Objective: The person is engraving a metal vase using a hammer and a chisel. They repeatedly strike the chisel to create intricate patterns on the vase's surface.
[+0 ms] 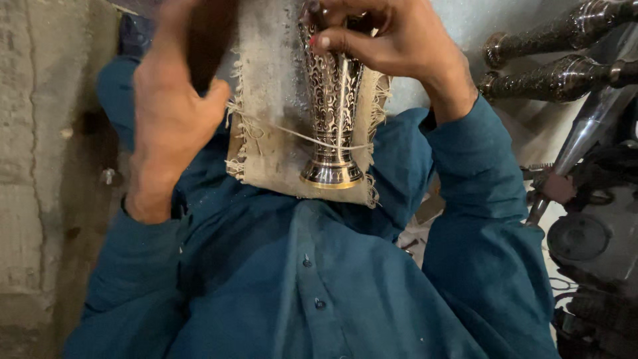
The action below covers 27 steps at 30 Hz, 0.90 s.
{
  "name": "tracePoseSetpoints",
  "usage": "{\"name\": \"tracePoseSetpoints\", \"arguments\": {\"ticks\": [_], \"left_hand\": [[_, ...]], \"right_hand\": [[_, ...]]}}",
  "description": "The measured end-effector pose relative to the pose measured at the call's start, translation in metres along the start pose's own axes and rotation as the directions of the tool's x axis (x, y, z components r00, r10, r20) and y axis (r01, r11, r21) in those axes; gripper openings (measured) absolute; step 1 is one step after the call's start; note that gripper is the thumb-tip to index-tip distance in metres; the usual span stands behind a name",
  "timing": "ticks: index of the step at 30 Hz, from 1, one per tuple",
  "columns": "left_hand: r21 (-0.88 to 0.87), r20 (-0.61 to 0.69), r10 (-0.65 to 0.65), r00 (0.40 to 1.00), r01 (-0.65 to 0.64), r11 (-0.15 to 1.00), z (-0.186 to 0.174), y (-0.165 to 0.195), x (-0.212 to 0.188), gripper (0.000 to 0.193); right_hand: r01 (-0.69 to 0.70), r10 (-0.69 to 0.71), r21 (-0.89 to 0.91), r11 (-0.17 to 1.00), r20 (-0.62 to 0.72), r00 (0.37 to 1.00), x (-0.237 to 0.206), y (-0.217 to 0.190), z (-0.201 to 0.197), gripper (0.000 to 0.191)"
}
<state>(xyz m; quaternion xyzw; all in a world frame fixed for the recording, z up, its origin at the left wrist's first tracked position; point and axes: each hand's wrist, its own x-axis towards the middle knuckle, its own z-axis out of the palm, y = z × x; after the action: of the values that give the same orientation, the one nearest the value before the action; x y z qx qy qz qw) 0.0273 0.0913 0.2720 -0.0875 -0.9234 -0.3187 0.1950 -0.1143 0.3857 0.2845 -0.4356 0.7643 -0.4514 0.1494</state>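
Observation:
An engraved metal vase, silver and black with a brass-edged foot, lies on a frayed beige cloth pad over my lap. A pale thread crosses its stem. My right hand grips the vase's upper part from above, fingers curled around it. My left hand is raised beside the pad's left edge and closed on a dark brown, blurred object whose kind I cannot tell. My teal shirt sleeves frame both sides.
Two dark engraved metal stems lie at the upper right. Below them are a shiny metal rod and a grey machine with round parts. A rough concrete wall runs along the left.

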Motion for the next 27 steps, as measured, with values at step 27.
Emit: {"name": "tracePoseSetpoints", "arguments": {"ticks": [27], "left_hand": [[-0.051,-0.119,0.076,0.990,-0.083,0.995,-0.013,0.002,0.031,0.060]], "right_hand": [[0.115,-0.123,0.129,0.985,0.058,0.991,0.015,0.003,-0.029,0.014]]}}
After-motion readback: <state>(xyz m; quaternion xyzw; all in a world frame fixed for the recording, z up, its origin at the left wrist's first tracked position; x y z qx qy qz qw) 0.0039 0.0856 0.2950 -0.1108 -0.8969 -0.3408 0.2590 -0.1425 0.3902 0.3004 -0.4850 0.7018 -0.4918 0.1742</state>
